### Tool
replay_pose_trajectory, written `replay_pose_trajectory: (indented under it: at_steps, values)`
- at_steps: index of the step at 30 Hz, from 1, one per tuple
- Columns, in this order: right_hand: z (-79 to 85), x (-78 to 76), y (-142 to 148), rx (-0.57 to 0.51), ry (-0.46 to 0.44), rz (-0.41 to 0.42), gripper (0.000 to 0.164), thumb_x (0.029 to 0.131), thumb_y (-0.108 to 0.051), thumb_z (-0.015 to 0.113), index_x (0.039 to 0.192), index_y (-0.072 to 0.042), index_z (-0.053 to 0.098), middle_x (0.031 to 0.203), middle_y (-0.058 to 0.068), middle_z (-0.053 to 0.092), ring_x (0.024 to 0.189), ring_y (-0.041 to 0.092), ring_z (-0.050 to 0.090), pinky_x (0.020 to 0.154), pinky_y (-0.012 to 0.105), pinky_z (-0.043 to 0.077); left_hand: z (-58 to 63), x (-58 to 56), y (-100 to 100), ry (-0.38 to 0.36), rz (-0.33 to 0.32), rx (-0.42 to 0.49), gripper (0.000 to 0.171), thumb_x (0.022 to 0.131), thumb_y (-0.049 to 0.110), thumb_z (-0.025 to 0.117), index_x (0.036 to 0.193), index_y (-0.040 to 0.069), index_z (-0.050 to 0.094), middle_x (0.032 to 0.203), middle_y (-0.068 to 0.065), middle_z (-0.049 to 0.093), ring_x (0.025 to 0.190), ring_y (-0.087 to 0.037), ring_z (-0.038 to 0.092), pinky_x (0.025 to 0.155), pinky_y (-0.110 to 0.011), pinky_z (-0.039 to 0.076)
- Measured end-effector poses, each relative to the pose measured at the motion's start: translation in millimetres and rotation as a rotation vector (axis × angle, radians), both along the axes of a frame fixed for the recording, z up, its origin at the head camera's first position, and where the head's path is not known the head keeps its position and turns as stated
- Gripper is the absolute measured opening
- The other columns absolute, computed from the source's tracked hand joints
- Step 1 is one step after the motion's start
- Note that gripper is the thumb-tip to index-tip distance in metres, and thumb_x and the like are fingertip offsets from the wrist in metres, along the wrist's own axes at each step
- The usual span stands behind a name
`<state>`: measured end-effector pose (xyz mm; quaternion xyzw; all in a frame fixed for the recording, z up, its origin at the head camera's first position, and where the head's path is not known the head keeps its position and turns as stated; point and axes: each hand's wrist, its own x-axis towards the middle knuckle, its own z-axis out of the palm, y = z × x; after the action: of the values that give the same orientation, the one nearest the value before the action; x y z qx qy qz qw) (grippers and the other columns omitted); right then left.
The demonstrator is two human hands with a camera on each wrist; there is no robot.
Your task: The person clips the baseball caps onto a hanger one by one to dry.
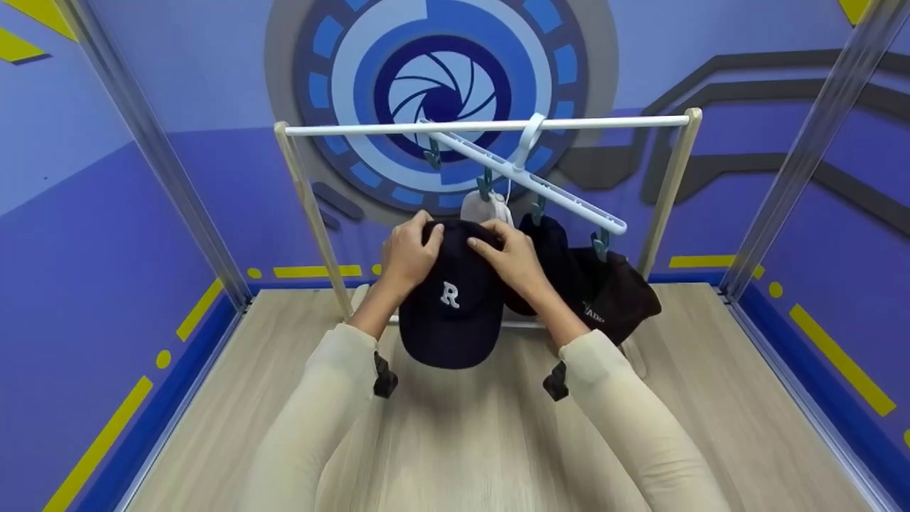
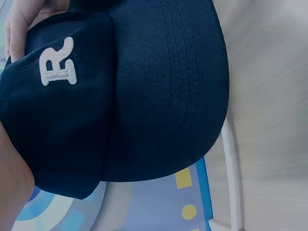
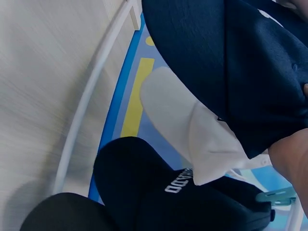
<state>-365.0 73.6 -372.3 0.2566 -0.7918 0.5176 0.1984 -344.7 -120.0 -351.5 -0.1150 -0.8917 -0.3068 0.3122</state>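
Both hands hold a dark navy baseball cap with a white letter R, its brim pointing down. My left hand grips the crown's upper left, thumb on the front. The right hand pinches the upper right side, thumb also on the front. Behind hangs a white clip hanger, slanting down to the right. Its leftmost green clip is bare, just above the navy cap. From the other clips hang a white cap, a black cap with white lettering and a dark brown cap.
The hanger hooks over the white rail of a rack with wooden posts. The rack stands at the back of a wood-grain table. Blue and purple patterned panels enclose the table at the back and sides.
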Motion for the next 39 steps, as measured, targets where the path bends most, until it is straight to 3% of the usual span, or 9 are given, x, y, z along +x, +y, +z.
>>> replay_pose_trajectory:
  at_steps: [9, 20, 28, 34, 39]
  values:
    - [14.2, -4.3, 3, 0.081, -0.075, 0.019, 0.032, 0.086, -0.046, 0.064, 0.1, -0.017, 0.066, 0.098, -0.001, 0.067, 0.085, 0.014, 0.06, 0.075, 0.03, 0.046, 7.6, -10.9, 5, -0.006, 0.007, -0.007, 0.02, 0.093, 0.033, 0.052, 0.089, 0.014, 0.057, 0.081, -0.004, 0.063, 0.073, -0.025, 0.06, 0.062, -0.042, 0.044]
    - [22.3, -6.7, 3, 0.078, -0.001, -0.038, 0.026, 0.088, -0.038, 0.065, 0.096, -0.014, 0.065, 0.094, 0.002, 0.067, 0.081, 0.017, 0.06, 0.071, 0.03, 0.044, 13.9, -21.9, 12, -0.013, 0.038, 0.001, 0.022, 0.092, 0.036, 0.052, 0.091, 0.015, 0.059, 0.089, -0.004, 0.066, 0.081, -0.025, 0.062, 0.068, -0.043, 0.047]
    - [17.0, -4.5, -1, 0.043, 0.04, -0.033, 0.022, 0.088, -0.035, 0.066, 0.096, -0.015, 0.066, 0.093, -0.001, 0.067, 0.08, 0.014, 0.061, 0.071, 0.029, 0.045, 7.1, -26.1, 5, -0.02, -0.037, 0.028, 0.022, 0.093, 0.034, 0.052, 0.087, 0.013, 0.056, 0.081, -0.004, 0.061, 0.073, -0.022, 0.057, 0.066, -0.037, 0.044]
    - [14.1, -1.7, -3, 0.02, 0.024, -0.019, 0.022, 0.088, -0.036, 0.065, 0.099, -0.016, 0.067, 0.091, -0.002, 0.067, 0.077, 0.012, 0.061, 0.068, 0.028, 0.046, 7.3, -34.6, 1, -0.046, -0.111, 0.156, 0.022, 0.094, 0.034, 0.05, 0.094, 0.013, 0.057, 0.088, -0.003, 0.061, 0.08, -0.018, 0.057, 0.074, -0.035, 0.045]
    - [10.2, 0.9, -2, 0.002, 0.021, -0.007, 0.021, 0.088, -0.035, 0.066, 0.1, -0.017, 0.067, 0.087, -0.002, 0.065, 0.073, 0.012, 0.059, 0.066, 0.027, 0.045, 13.9, -46.1, -2, -0.124, -0.165, 0.366, 0.031, 0.096, 0.035, 0.047, 0.119, 0.014, 0.054, 0.113, -0.003, 0.058, 0.102, -0.015, 0.056, 0.087, -0.033, 0.045]
